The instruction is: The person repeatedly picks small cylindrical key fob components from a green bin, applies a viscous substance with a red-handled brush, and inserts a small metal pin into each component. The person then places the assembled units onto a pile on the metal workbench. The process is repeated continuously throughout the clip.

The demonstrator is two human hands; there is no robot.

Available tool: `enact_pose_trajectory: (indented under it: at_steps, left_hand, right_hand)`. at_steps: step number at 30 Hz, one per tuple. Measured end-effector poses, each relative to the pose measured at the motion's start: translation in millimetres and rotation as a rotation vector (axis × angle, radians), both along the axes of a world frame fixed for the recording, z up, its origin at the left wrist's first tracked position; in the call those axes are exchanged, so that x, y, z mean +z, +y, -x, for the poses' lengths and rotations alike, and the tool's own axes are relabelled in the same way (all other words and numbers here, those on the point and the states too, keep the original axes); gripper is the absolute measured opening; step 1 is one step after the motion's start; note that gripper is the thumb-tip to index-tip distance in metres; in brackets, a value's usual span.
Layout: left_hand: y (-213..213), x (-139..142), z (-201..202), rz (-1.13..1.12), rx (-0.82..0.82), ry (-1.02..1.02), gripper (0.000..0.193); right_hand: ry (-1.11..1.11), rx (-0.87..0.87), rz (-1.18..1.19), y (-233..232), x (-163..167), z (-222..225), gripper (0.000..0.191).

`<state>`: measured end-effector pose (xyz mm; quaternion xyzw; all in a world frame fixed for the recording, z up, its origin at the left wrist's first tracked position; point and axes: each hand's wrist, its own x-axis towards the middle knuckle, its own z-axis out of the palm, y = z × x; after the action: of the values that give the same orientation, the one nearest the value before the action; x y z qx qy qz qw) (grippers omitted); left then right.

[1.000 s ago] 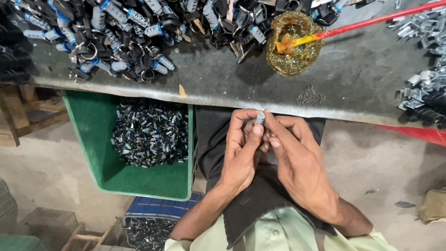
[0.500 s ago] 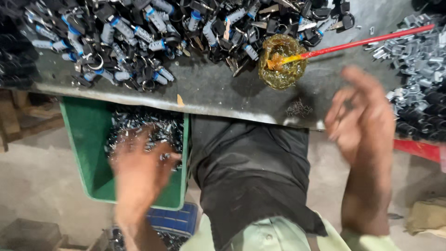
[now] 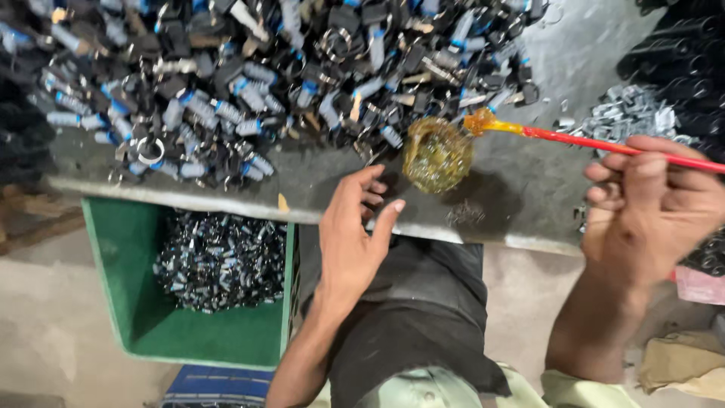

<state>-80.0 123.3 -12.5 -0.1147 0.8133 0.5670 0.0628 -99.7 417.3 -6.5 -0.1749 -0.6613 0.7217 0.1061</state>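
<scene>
Red stick (image 3: 604, 142) gripped in right hand (image 3: 653, 208) at 3 o'clock, its glue-coated tip (image 3: 483, 121) at rim of amber glue pot (image 3: 436, 155) on table (image 3: 529, 189). Left hand (image 3: 353, 240) at centre, fingers loosely spread, holding nothing, over table edge. Green bin (image 3: 128, 302) of small metal parts at 8 o'clock. Heap of black-and-blue parts (image 3: 249, 83) at 11 o'clock, far across table.

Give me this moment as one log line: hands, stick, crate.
left hand: open, at bench edge | right hand: on red stick, tip by glue pot | green crate: holds small parts
</scene>
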Motion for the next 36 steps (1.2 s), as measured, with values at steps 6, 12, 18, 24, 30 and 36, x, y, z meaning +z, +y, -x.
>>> enact_pose_trajectory:
  at_steps: [6,12,18,24,30,36]
  left_hand:
    - [19,-21,0,0.085,0.005,0.041,0.048]
    - [23,-26,7,0.203,-0.010,0.093,0.055]
    - [26,-34,9,0.248,-0.012,0.115,0.058]
    - [26,-38,10,0.252,0.012,0.209,0.054]
    - [27,-38,10,0.253,0.034,0.196,0.053]
    - [28,-36,10,0.263,0.040,0.202,0.055]
  right_hand:
    - [-0.068,-0.024,0.169,-6,-34,14,0.012]
    - [-0.128,0.016,0.212,-16,-40,32,0.014]
    - [-0.249,0.084,0.178,-23,-41,45,0.017]
    - [-0.273,0.186,0.138,-25,-35,53,0.018]
    - [-0.341,0.249,0.211,-18,-40,63,0.018]
    - [-0.195,0.315,-0.073,-9,-15,44,0.018]
